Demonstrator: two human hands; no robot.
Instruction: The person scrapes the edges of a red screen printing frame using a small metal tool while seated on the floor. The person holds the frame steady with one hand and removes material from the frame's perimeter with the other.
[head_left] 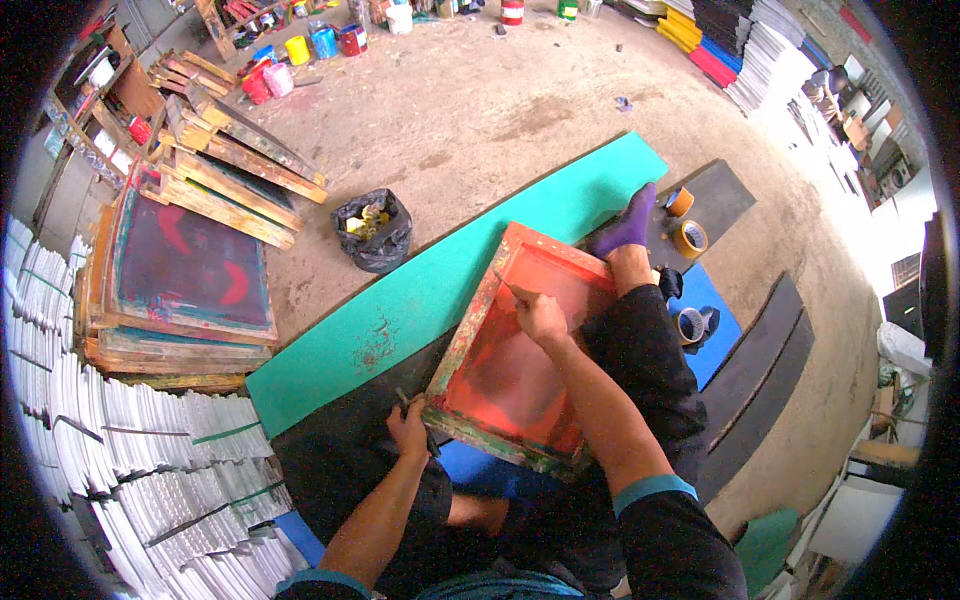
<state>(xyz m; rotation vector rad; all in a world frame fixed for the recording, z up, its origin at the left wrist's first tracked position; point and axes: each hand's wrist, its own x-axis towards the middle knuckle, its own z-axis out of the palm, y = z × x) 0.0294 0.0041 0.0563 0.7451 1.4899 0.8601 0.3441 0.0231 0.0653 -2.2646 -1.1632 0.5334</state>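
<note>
Tilted across my lap is a wooden screen-printing frame (470,330) with orange-red mesh and paint-stained, chipped edges. My right hand (543,320) is closed over its upper part, pinching a thin stick-like tool (510,287) whose tip points to the frame's upper left side. The tool's exact kind is too small to make out. My left hand (407,428) is closed beside the lower left corner of the frame, around a slim dark object (401,396) that shows above and below the fingers. Whether this hand also touches the wood cannot be told.
A long green foam sheet (330,370) lies under my outstretched leg. Tape rolls (690,238) rest on dark and blue sheets at right. A black bag of scraps (372,230) stands beyond the foam. Stacked frames (190,260) and white bundles (140,450) line the left.
</note>
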